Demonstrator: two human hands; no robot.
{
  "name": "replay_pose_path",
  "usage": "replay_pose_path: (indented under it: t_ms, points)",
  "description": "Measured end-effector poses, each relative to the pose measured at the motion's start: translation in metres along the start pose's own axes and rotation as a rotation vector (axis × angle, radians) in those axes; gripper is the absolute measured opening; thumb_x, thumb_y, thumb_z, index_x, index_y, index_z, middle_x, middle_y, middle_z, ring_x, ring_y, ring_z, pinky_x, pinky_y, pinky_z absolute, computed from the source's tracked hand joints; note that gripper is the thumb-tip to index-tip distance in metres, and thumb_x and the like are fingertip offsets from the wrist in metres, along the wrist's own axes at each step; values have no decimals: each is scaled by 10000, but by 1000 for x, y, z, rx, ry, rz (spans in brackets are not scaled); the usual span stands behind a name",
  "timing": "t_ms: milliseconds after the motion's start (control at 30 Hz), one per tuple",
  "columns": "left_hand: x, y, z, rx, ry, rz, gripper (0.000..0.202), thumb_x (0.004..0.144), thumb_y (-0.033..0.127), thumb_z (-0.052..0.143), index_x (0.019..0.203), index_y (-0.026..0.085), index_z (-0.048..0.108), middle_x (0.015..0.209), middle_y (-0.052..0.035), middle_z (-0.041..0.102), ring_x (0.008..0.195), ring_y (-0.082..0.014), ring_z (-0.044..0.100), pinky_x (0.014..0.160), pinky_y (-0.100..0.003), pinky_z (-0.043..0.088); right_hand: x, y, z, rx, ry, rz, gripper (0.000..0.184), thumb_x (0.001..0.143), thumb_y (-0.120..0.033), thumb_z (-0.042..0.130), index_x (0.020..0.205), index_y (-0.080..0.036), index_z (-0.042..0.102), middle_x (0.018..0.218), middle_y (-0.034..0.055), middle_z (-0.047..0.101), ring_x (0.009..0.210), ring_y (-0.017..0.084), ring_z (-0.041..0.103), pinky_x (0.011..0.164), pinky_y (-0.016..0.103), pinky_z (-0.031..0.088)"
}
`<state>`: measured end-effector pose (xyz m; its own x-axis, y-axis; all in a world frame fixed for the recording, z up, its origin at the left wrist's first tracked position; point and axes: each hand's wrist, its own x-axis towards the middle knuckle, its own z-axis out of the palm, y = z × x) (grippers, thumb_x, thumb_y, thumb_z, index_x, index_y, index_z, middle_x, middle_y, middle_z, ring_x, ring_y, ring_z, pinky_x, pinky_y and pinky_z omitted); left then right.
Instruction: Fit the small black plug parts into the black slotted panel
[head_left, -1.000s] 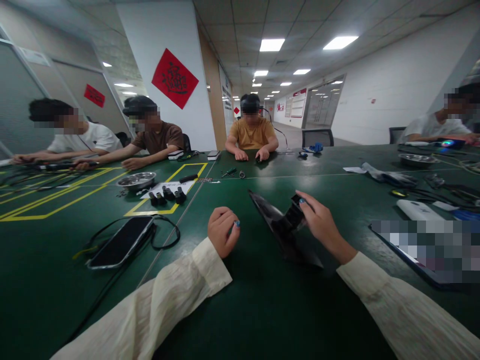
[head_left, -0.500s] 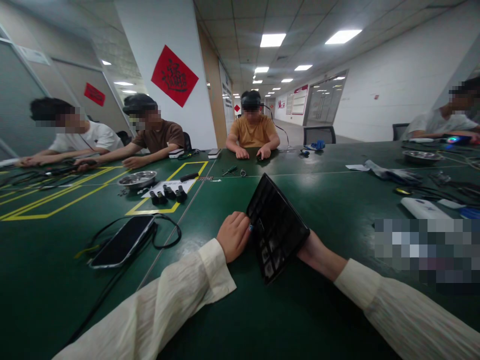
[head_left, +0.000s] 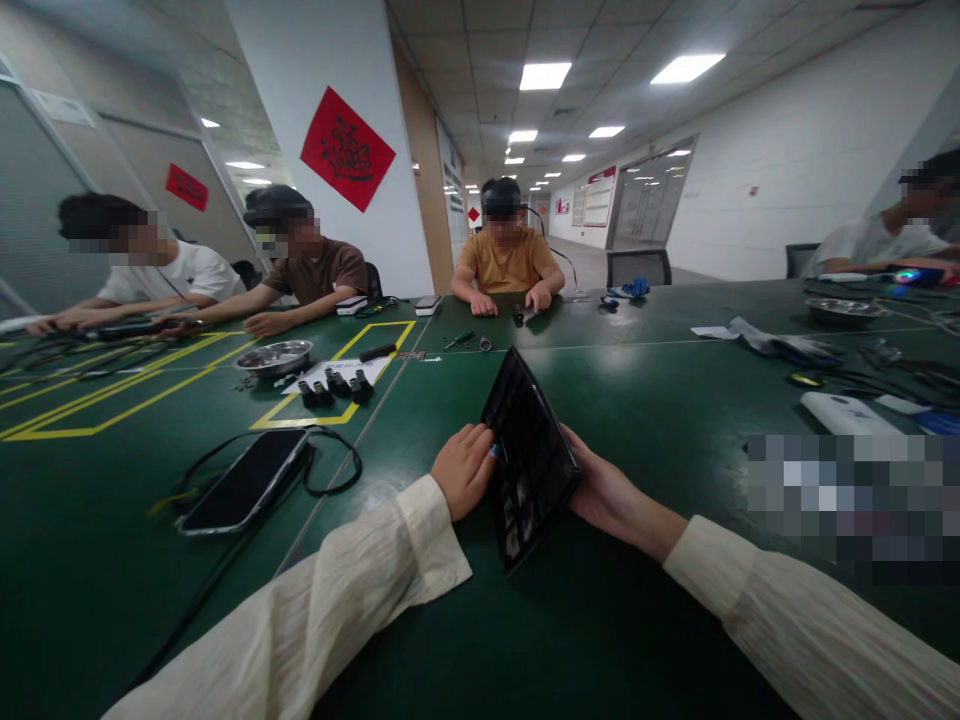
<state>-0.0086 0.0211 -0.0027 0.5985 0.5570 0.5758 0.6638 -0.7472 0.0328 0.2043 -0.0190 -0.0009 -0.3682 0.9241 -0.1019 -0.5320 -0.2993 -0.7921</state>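
Panel [head_left: 536, 445]: black, flat, gridded on its visible face, tilted up between the two hands; whether its lowest corner touches the green table [head_left: 420, 660] cannot be told.
Left hand [head_left: 463, 472]: back of the hand upward, held low over the table, fingers side by side and bent, tips at the panel's left edge; the thumb (its nail painted blue) lies close to the face, and I cannot tell whether it pinches or merely touches.
Left sleeve [head_left: 322, 590]: pale, rising diagonally from the lower left, forearm slanting inward to the cuff.
Right hand [head_left: 615, 495]: turned on its side, wrist nearly straight, closed about the panel's right edge; most fingers are hidden behind, so their exact curl is unclear.
Right sleeve [head_left: 802, 610]: pale, coming in from the lower right, angled toward the left hand.
Phone [head_left: 247, 482]: flat on the table, left of the left hand, a black cable [head_left: 358, 475] looped beside it.
Far side: a person in a mustard shirt [head_left: 514, 262], forearms on the table.
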Motion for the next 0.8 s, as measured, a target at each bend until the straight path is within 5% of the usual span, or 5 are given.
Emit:
replay_pose_path:
  t_ms: [233,800]
  points:
    - [-2,-1,2,33,75,29,381,934,268,166,869,144,519,824,-110,553,763,-220,474,695,-384,435,2,3,-3,28,-2,8,525,851,-296,490,1348,-292,321,861,13,625,740,169,606,695,350,470]
    - [-1,-2,4,37,20,3,281,918,231,229,842,153,488,805,-92,516,756,-216,440,711,-386,438,0,0,0,12,24,37,608,819,-275,520,1359,-323,244,799,-13,625,630,149,579,639,316,448]
